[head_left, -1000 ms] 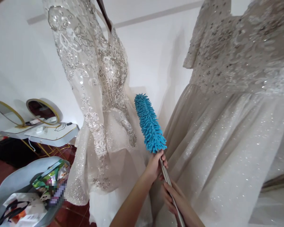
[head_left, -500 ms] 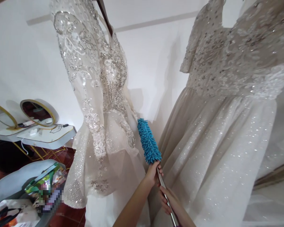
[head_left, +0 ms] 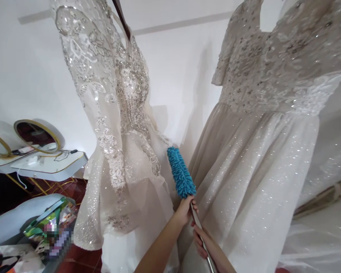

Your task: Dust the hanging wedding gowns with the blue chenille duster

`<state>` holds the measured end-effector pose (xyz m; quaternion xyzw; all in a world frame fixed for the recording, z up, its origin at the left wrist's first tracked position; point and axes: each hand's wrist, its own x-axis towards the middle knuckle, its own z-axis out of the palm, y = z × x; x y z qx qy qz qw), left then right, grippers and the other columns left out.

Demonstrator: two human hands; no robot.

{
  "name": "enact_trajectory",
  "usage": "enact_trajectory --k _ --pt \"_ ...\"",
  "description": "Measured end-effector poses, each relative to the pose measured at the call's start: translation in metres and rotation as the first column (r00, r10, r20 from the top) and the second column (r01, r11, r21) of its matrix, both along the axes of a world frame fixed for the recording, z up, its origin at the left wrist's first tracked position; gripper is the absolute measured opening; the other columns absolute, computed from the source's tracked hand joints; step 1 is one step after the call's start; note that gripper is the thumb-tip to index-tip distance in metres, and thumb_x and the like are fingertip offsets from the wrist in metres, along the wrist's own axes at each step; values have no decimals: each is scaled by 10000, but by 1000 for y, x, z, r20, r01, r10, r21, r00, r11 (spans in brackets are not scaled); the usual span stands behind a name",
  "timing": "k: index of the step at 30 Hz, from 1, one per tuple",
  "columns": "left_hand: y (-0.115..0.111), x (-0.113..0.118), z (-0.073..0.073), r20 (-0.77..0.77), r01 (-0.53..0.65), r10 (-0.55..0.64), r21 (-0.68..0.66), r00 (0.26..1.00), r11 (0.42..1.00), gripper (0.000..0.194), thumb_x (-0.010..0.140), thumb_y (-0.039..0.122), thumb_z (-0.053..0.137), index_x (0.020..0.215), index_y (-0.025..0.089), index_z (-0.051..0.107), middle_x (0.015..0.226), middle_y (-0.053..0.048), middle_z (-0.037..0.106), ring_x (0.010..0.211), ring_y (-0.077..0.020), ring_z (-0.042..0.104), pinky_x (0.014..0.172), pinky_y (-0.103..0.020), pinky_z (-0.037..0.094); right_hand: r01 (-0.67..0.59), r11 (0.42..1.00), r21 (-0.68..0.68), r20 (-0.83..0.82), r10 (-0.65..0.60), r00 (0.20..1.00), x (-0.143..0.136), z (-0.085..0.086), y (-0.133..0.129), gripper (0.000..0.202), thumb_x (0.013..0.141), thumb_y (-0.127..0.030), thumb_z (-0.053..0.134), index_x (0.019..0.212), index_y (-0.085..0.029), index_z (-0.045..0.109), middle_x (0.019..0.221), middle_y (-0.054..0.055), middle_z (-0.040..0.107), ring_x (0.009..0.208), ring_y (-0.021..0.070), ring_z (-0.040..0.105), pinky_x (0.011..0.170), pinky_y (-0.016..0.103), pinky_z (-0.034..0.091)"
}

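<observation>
A blue fluffy duster with a metal handle sits between two hanging gowns. My left hand is wrapped round the handle just below the blue head. Lower on the same handle, my right hand is closed too. The duster's tip is beside the lower sleeve edge of the beaded long-sleeved gown; whether they touch is unclear. To the right hangs a short-sleeved gown with a sparkling skirt, close to my hands.
White tables with a round gold-framed mirror stand at the left. Below them is a grey chair with bags on it. A white wall rises behind the gowns, and more pale fabric hangs at far right.
The view has shifted slightly, so the gowns and furniture appear further left. The duster and both hands sit slightly lower and to the right in the picture, with both grips kept.
</observation>
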<state>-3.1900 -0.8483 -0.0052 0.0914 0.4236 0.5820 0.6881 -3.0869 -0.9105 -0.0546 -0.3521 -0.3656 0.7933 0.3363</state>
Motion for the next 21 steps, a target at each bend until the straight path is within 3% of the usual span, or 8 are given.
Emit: enact_trajectory --k 6,10,13,16,21 --pt "4 0 67 -21 73 -70 273 997 959 370 581 380 750 686 203 443 555 92 399 448 -55 378 481 -227 364 -73 993 97 -117 84 990 2 59 6 487 667 -625 704 881 -241 494 401 -156 438 199 45 308 228 166 254" --pt "3 -3 95 -69 125 -108 330 992 936 413 543 417 765 689 212 437 546 93 401 453 -63 386 487 -237 367 -26 990 137 -74 36 997 2 93 4 466 675 -594 709 877 -222 515 424 -146 463 215 34 308 249 165 243" --pt "3 -10 101 -83 142 -123 290 989 946 427 544 444 762 662 215 421 525 92 397 446 -62 375 494 -238 358 -17 990 143 -23 21 1000 -2 109 4 419 680 -533 723 857 -207 530 449 -124 506 246 39 364 278 165 265" --pt "2 -18 96 -81 127 -110 250 991 960 417 569 444 749 631 212 408 516 89 393 446 -57 367 505 -234 348 -35 987 154 6 34 999 -11 115 5 384 660 -490 736 809 -198 534 453 -109 526 267 41 393 293 160 278" --pt "-5 -31 74 -47 22 -11 228 999 973 405 589 421 739 594 210 393 502 92 360 442 -52 339 497 -228 327 -26 992 127 6 25 1000 -29 95 4 323 669 -440 705 813 -200 545 443 -114 520 245 20 320 276 148 241"
